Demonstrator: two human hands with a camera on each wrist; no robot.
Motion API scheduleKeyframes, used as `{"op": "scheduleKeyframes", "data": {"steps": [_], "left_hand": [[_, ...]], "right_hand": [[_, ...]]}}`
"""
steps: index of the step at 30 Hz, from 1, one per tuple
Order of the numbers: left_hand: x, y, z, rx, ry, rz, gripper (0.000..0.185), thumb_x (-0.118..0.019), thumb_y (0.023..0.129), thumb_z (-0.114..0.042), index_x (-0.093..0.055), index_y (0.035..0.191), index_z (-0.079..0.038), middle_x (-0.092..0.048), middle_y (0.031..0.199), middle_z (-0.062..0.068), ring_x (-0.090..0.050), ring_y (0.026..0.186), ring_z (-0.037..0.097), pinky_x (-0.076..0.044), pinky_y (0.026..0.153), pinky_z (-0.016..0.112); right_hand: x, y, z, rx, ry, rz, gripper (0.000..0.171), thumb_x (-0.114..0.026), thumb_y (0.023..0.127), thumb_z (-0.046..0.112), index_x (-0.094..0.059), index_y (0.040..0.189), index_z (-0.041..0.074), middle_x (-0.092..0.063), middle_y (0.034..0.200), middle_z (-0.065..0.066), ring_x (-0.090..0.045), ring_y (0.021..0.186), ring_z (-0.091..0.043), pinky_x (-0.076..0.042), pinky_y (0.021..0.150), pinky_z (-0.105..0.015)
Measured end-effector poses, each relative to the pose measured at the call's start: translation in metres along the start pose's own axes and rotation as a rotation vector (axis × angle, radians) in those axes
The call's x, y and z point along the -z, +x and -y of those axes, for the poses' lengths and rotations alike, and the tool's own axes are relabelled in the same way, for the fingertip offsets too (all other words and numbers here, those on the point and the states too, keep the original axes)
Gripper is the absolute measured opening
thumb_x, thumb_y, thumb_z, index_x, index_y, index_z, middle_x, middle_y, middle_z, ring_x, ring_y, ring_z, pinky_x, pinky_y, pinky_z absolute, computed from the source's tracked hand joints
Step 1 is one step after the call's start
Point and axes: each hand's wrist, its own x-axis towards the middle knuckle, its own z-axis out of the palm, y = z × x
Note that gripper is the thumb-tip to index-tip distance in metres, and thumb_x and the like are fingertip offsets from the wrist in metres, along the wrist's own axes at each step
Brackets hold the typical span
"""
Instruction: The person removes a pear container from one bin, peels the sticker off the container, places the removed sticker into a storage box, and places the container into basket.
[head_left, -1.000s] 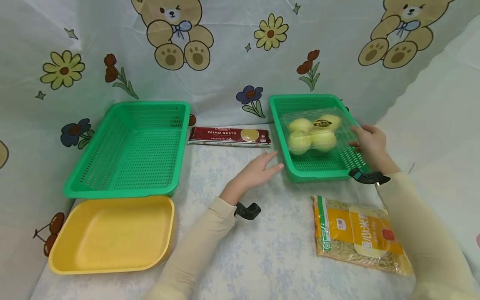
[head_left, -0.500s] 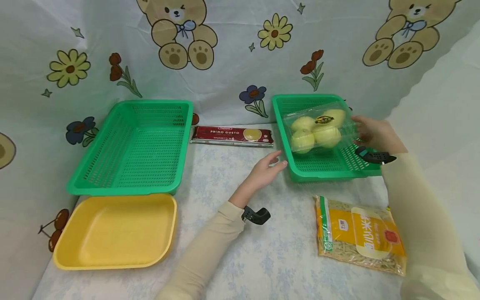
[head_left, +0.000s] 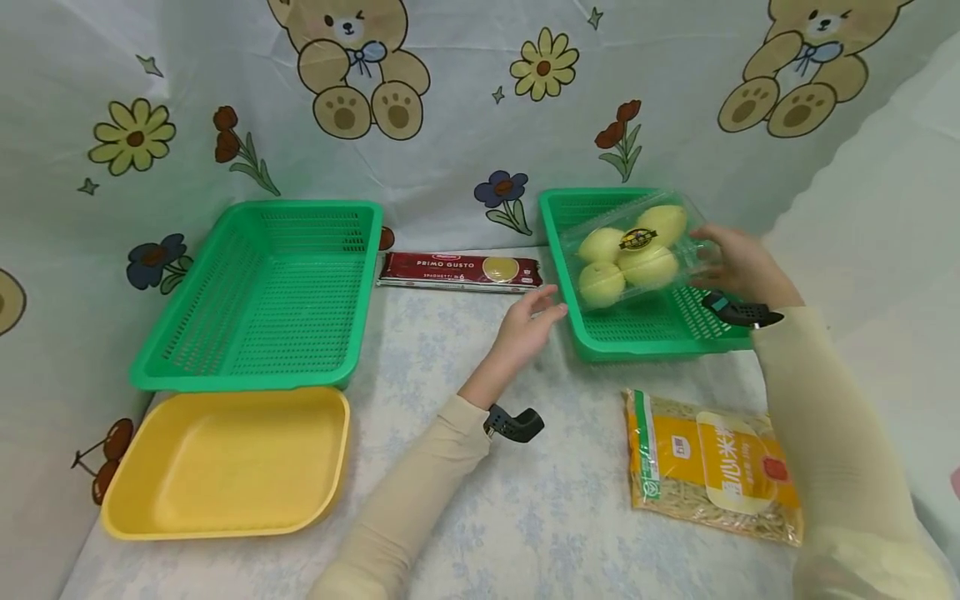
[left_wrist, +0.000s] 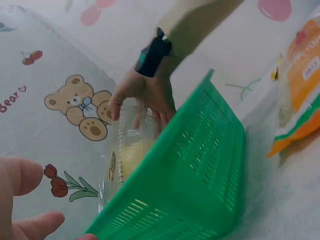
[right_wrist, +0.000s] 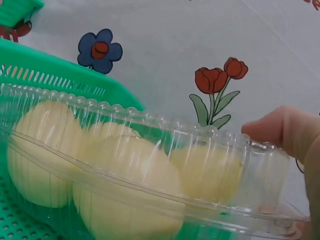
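A clear plastic clamshell of yellow-green apples [head_left: 633, 248] [right_wrist: 125, 170] [left_wrist: 125, 152] is tilted up above the right green basket [head_left: 637, 337] [left_wrist: 200, 170]. My right hand [head_left: 731, 262] [right_wrist: 285, 132] grips its right end, thumb over the lid. With fingers extended, my left hand [head_left: 528, 321] [left_wrist: 25, 200] hovers beside the basket's near-left corner and holds nothing.
An empty green basket [head_left: 262, 292] sits at the left with a yellow tray [head_left: 225, 462] in front of it. A red spaghetti packet [head_left: 459, 271] lies between the baskets. A yellow noodle bag [head_left: 712, 467] [left_wrist: 300, 90] lies near the front right. Printed cloth walls surround the table.
My right hand has lifted the apple clamshell off the basket floor and tilted it upward. My left hand has edged closer to the basket's corner.
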Motion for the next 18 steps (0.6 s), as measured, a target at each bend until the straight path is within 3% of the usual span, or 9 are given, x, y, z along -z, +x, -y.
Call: {"op": "scheduleKeyframes", "data": {"steps": [2,3,6,9,12,14,16,18], "left_hand": [[-0.001,0.0,-0.004,-0.005,-0.05,-0.019,0.048,-0.056,0.104,-0.029,-0.05,0.151,-0.018,-0.056,0.148,0.011,-0.056,0.134,0.027,-0.055,0.1,0.045],[-0.002,0.0,-0.006,-0.009,-0.074,-0.023,0.047,-0.056,0.104,-0.028,-0.05,0.15,-0.017,-0.057,0.147,0.01,-0.057,0.132,0.027,-0.056,0.098,0.046],[-0.003,0.001,-0.01,-0.005,-0.115,-0.024,0.047,-0.056,0.104,-0.027,-0.05,0.149,-0.016,-0.06,0.143,0.009,-0.058,0.13,0.028,-0.056,0.1,0.047],[-0.005,0.003,-0.012,0.015,-0.138,-0.009,0.048,-0.056,0.104,-0.027,-0.049,0.15,-0.016,-0.06,0.144,0.01,-0.058,0.131,0.03,-0.054,0.103,0.049],[-0.006,0.004,-0.011,0.03,-0.154,0.003,0.048,-0.056,0.104,-0.027,-0.049,0.15,-0.016,-0.059,0.145,0.01,-0.059,0.129,0.031,-0.054,0.103,0.048],[-0.006,0.005,-0.011,0.032,-0.167,0.004,0.048,-0.056,0.104,-0.026,-0.05,0.15,-0.015,-0.06,0.144,0.011,-0.06,0.128,0.031,-0.055,0.102,0.047],[-0.006,0.005,-0.012,0.034,-0.18,0.005,0.048,-0.056,0.103,-0.026,-0.05,0.149,-0.015,-0.061,0.143,0.011,-0.06,0.127,0.031,-0.055,0.101,0.047],[-0.006,0.005,-0.013,0.035,-0.194,0.005,0.048,-0.056,0.103,-0.025,-0.05,0.149,-0.014,-0.061,0.143,0.012,-0.06,0.128,0.033,-0.055,0.101,0.048]], "right_hand": [[0.001,0.0,-0.001,-0.033,0.111,-0.007,0.081,-0.052,0.105,0.038,0.0,0.165,0.026,0.014,0.172,-0.011,-0.006,0.158,-0.042,-0.038,0.121,-0.044],[0.001,-0.001,-0.001,-0.084,0.261,-0.03,0.084,-0.052,0.103,0.043,0.006,0.164,0.033,0.019,0.171,-0.003,0.001,0.159,-0.037,-0.038,0.12,-0.043],[0.003,-0.003,-0.001,-0.117,0.34,-0.056,0.089,-0.057,0.101,0.043,0.008,0.162,0.04,0.015,0.172,0.0,-0.004,0.158,-0.036,-0.054,0.1,-0.032],[0.005,-0.008,-0.001,-0.134,0.423,-0.029,0.09,-0.056,0.102,0.041,0.013,0.159,0.046,0.016,0.172,0.002,-0.006,0.157,-0.036,-0.058,0.089,-0.031],[0.01,-0.017,-0.003,-0.14,0.515,0.016,0.081,-0.055,0.102,0.039,0.004,0.157,0.051,0.015,0.172,0.003,-0.036,0.145,-0.041,-0.059,0.089,-0.034],[0.013,-0.023,-0.003,-0.134,0.597,0.033,0.071,-0.056,0.103,0.036,-0.01,0.154,0.05,0.011,0.173,0.004,-0.058,0.122,-0.037,-0.06,0.09,-0.038],[0.015,-0.029,-0.003,-0.116,0.661,0.037,0.069,-0.057,0.102,0.033,-0.013,0.153,0.051,0.01,0.172,0.007,-0.068,0.099,-0.032,-0.06,0.091,-0.04],[0.015,-0.034,-0.001,-0.087,0.69,0.039,0.072,-0.057,0.102,0.031,-0.011,0.154,0.051,0.011,0.172,0.007,-0.065,0.106,-0.032,-0.06,0.091,-0.041]]}}
